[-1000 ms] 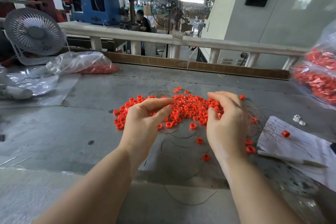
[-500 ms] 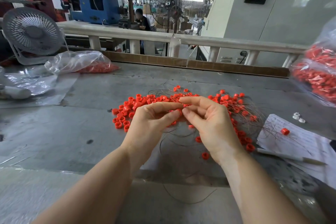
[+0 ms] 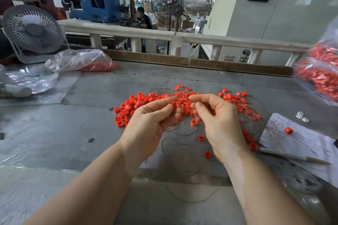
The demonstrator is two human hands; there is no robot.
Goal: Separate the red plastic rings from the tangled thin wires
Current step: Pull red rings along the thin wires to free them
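Red rings [image 3: 146,100] mid-frame | left hand [image 3: 151,124], right hand [image 3: 217,120] came together since 1 s ago, fingers pinching wires [image 3: 182,134] | untangling begun

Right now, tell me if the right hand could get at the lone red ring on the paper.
Probably yes. The lone red ring lies in the open on the paper, just right of the right hand; only a few thin wires cross nearby.

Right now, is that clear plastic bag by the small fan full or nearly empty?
Nearly empty: the clear bag lies flat and crumpled, with red rings only in its right end.
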